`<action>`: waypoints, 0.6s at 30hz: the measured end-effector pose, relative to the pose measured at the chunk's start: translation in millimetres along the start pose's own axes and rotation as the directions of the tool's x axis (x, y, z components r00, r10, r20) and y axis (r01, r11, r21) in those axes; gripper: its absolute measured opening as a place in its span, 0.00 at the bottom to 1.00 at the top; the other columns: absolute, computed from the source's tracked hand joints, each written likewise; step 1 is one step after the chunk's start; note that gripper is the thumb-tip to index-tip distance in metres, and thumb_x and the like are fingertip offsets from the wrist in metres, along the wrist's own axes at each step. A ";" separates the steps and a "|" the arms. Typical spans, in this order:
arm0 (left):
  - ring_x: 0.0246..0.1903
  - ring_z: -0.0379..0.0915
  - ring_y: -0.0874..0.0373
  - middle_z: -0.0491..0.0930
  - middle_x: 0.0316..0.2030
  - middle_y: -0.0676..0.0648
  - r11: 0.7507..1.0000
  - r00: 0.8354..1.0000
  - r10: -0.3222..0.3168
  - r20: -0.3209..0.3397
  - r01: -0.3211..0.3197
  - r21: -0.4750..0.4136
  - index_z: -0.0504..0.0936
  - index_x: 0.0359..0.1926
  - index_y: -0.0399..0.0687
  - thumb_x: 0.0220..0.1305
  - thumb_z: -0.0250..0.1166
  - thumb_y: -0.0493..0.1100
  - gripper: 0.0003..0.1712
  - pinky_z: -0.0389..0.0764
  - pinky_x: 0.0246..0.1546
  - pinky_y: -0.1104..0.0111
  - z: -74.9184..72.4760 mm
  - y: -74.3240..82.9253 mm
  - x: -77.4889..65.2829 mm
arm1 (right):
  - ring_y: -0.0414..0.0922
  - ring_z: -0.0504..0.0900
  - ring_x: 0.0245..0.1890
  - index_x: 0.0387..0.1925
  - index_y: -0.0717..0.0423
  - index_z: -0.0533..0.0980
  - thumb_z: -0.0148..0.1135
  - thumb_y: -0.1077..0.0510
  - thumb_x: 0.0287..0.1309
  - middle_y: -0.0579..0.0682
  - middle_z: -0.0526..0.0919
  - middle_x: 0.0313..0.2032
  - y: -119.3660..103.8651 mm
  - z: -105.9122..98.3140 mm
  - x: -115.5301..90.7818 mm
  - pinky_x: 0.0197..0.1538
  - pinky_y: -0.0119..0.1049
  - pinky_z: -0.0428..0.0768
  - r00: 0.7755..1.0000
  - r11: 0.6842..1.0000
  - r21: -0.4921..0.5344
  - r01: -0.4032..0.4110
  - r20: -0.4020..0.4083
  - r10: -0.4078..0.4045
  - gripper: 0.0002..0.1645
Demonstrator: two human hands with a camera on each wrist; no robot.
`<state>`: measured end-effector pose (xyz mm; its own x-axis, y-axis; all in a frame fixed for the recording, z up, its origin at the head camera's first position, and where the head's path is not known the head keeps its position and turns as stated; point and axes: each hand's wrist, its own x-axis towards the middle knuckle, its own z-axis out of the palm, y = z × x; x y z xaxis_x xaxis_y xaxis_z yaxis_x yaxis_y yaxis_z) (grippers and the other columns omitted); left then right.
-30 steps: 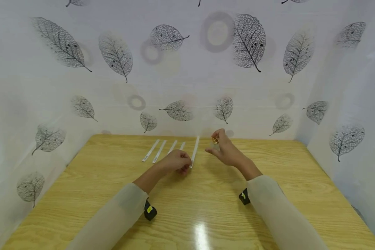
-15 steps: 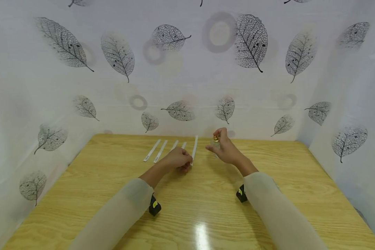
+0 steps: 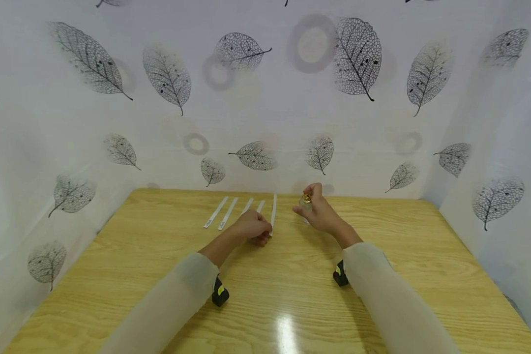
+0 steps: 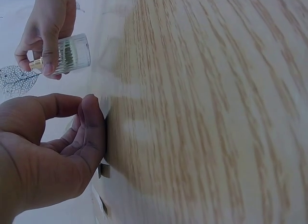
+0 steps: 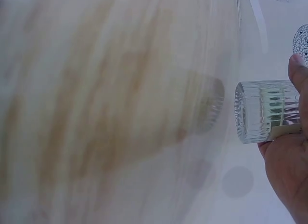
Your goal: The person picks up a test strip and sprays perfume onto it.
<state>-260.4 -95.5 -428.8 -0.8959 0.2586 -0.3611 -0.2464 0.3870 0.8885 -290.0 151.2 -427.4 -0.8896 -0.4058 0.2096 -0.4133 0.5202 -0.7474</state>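
In the head view my left hand [image 3: 253,227] pinches the lower end of a white paper strip [image 3: 273,211], which points away from me. To its right, my right hand [image 3: 322,214] holds a small perfume bottle [image 3: 307,201] with a gold neck, a finger at its top. The right wrist view shows the bottle's ribbed clear glass [image 5: 255,111], held above the table with its reflection apart from it. From the left wrist, the left thumb and fingertip meet, and the fingers hide most of the strip. Several more white strips [image 3: 215,212] lie side by side left of my left hand, partly covered by it.
The wood-grain table [image 3: 265,280] reaches back to a pale curtain [image 3: 265,113] printed with leaves, which also hangs at both sides. A black wrist device [image 3: 220,293] sits under the left cuff, another [image 3: 340,274] under the right.
The far end of the pinched strip has swung a little to the left. The bottle has tilted slightly and moved slightly in the right hand's grip; both hands stay nearly in place.
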 end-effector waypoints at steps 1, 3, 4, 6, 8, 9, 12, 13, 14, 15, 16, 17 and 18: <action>0.21 0.80 0.56 0.81 0.26 0.43 1.000 1.000 -0.003 -0.003 0.003 -0.003 0.82 0.34 0.35 0.66 0.64 0.35 0.06 0.87 0.27 0.66 0.2 0.0 0.5 | 0.56 0.75 0.47 0.55 0.57 0.50 0.60 0.56 0.74 0.62 0.68 0.48 0.7 0.0 0.0 0.53 0.50 0.74 1.000 1.000 -0.002 -0.001 -0.001 0.001 0.27; 0.21 0.80 0.57 0.81 0.25 0.43 1.000 1.000 -0.007 -0.006 0.006 -0.005 0.82 0.34 0.34 0.66 0.64 0.35 0.06 0.87 0.26 0.66 0.6 0.2 1.2 | 0.55 0.75 0.45 0.55 0.57 0.50 0.60 0.56 0.74 0.61 0.68 0.46 1.0 -0.1 -0.4 0.51 0.49 0.73 1.000 1.000 0.002 -0.007 0.001 0.007 0.27; 0.21 0.80 0.57 0.81 0.25 0.43 1.000 1.000 -0.009 -0.008 0.009 -0.007 0.83 0.34 0.34 0.66 0.64 0.35 0.06 0.87 0.26 0.66 0.8 0.5 1.3 | 0.55 0.75 0.43 0.55 0.57 0.50 0.60 0.57 0.74 0.61 0.68 0.45 1.3 -0.2 -0.5 0.50 0.49 0.73 1.000 1.000 0.002 -0.008 0.002 0.008 0.27; 0.20 0.80 0.57 0.81 0.25 0.43 1.000 1.000 -0.012 -0.012 0.012 -0.008 0.83 0.34 0.33 0.67 0.64 0.35 0.06 0.87 0.26 0.66 1.3 1.1 1.0 | 0.54 0.75 0.42 0.54 0.57 0.50 0.60 0.58 0.74 0.61 0.68 0.44 2.2 -0.3 -0.7 0.48 0.48 0.73 1.000 1.000 0.003 -0.011 0.003 0.011 0.27; 0.20 0.80 0.57 0.82 0.25 0.43 1.000 1.000 -0.014 -0.018 0.014 -0.001 0.83 0.34 0.33 0.67 0.64 0.34 0.07 0.87 0.26 0.66 1.8 2.4 -0.2 | 0.54 0.75 0.42 0.54 0.57 0.50 0.59 0.58 0.74 0.61 0.69 0.44 3.1 -0.4 -0.9 0.48 0.48 0.74 1.000 1.000 0.004 -0.018 0.004 0.018 0.27; 0.20 0.80 0.57 0.82 0.25 0.43 1.000 1.000 -0.013 -0.021 0.013 0.003 0.83 0.34 0.32 0.67 0.64 0.34 0.07 0.87 0.26 0.66 2.1 3.0 -0.9 | 0.54 0.75 0.42 0.54 0.57 0.50 0.59 0.58 0.74 0.61 0.69 0.44 3.7 -0.4 -1.0 0.48 0.48 0.74 1.000 1.000 0.003 -0.020 0.003 0.020 0.26; 0.20 0.80 0.57 0.83 0.26 0.42 1.000 0.999 -0.009 -0.031 0.010 0.022 0.84 0.34 0.32 0.67 0.64 0.34 0.07 0.87 0.27 0.66 2.8 4.4 -3.2 | 0.54 0.76 0.41 0.55 0.56 0.50 0.59 0.55 0.75 0.61 0.70 0.44 5.4 -0.8 -1.1 0.47 0.48 0.74 1.000 1.000 0.000 -0.024 0.003 0.024 0.26; 0.20 0.80 0.57 0.83 0.26 0.42 1.000 0.999 -0.008 -0.034 0.009 0.027 0.84 0.34 0.31 0.67 0.64 0.34 0.07 0.87 0.27 0.66 3.0 4.7 -3.5 | 0.53 0.75 0.41 0.54 0.55 0.50 0.59 0.54 0.74 0.60 0.69 0.43 5.7 -1.0 -1.2 0.46 0.47 0.74 1.000 1.000 0.000 -0.027 0.002 0.027 0.26; 0.20 0.81 0.57 0.83 0.26 0.42 1.000 0.999 -0.007 -0.037 0.008 0.029 0.84 0.34 0.31 0.67 0.64 0.34 0.07 0.87 0.27 0.66 3.1 4.8 -3.8 | 0.53 0.75 0.40 0.54 0.55 0.50 0.59 0.54 0.74 0.60 0.69 0.43 5.8 -1.2 -1.2 0.45 0.47 0.74 1.000 1.000 0.003 -0.027 0.003 0.027 0.26; 0.20 0.81 0.57 0.83 0.26 0.42 1.000 0.999 -0.006 -0.040 0.007 0.030 0.84 0.34 0.31 0.67 0.64 0.34 0.08 0.87 0.27 0.66 3.2 4.4 -3.5 | 0.53 0.75 0.39 0.54 0.55 0.50 0.59 0.54 0.74 0.59 0.69 0.43 6.0 -1.5 -1.3 0.45 0.47 0.74 1.000 1.000 0.004 -0.026 0.003 0.026 0.26; 0.20 0.80 0.57 0.83 0.25 0.42 1.000 0.999 -0.007 -0.042 0.009 0.028 0.85 0.34 0.31 0.67 0.64 0.34 0.08 0.87 0.26 0.66 3.2 4.2 -3.4 | 0.53 0.74 0.39 0.54 0.55 0.50 0.58 0.54 0.74 0.59 0.69 0.42 6.2 -1.8 -1.2 0.45 0.47 0.73 1.000 1.000 0.003 -0.024 0.005 0.024 0.26; 0.20 0.80 0.57 0.83 0.25 0.42 1.000 0.999 -0.008 -0.044 0.009 0.024 0.85 0.34 0.31 0.67 0.65 0.33 0.08 0.87 0.26 0.66 3.1 3.8 -2.9 | 0.53 0.74 0.39 0.53 0.56 0.50 0.58 0.55 0.74 0.59 0.68 0.42 6.5 -2.2 -1.1 0.45 0.47 0.73 1.000 1.000 0.002 -0.020 0.005 0.020 0.26; 0.19 0.80 0.57 0.83 0.25 0.42 1.000 0.999 -0.009 -0.047 0.010 0.020 0.85 0.33 0.30 0.67 0.65 0.33 0.08 0.87 0.26 0.66 3.0 3.7 -2.5 | 0.53 0.74 0.39 0.53 0.56 0.50 0.58 0.56 0.75 0.59 0.68 0.42 6.7 -2.6 -1.1 0.46 0.47 0.73 1.000 1.000 0.001 -0.015 0.007 0.015 0.25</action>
<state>-257.9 -92.1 -425.5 -0.9100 0.2136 -0.3553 -0.2478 0.4068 0.8793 -292.3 157.1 -431.0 -0.8946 -0.4028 0.1937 -0.3994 0.5260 -0.7509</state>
